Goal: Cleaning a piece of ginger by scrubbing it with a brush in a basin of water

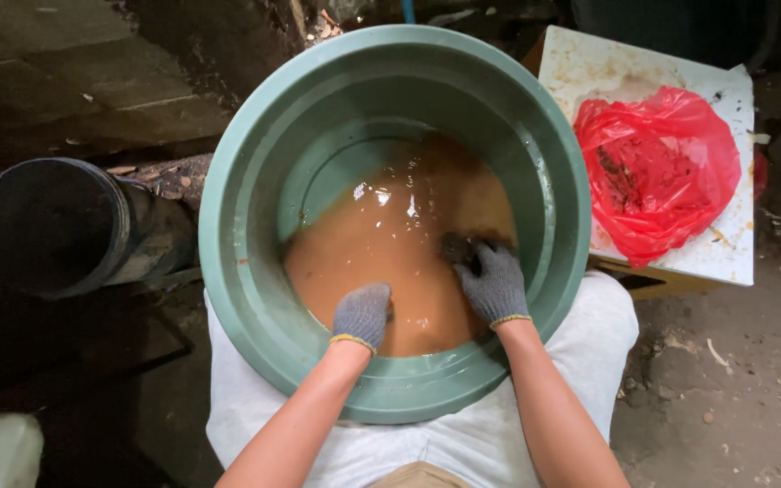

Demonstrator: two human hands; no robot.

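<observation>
Head view looks straight down into a large green basin (255, 298) resting against the person's lap, partly filled with murky brown water (390, 253). The left hand (362, 314), in a grey knit glove, dips into the water near the basin's near wall; its fingers are under the surface, so I cannot tell whether they are closed. The right hand (494, 282), gloved alike, curls its fingers around a dark wet clump (459, 248) at the waterline. A red plastic bag (657, 167) lies on a stained white board (734, 253) beside the basin, and a dark pipe (56, 226) lies at the other side.
</observation>
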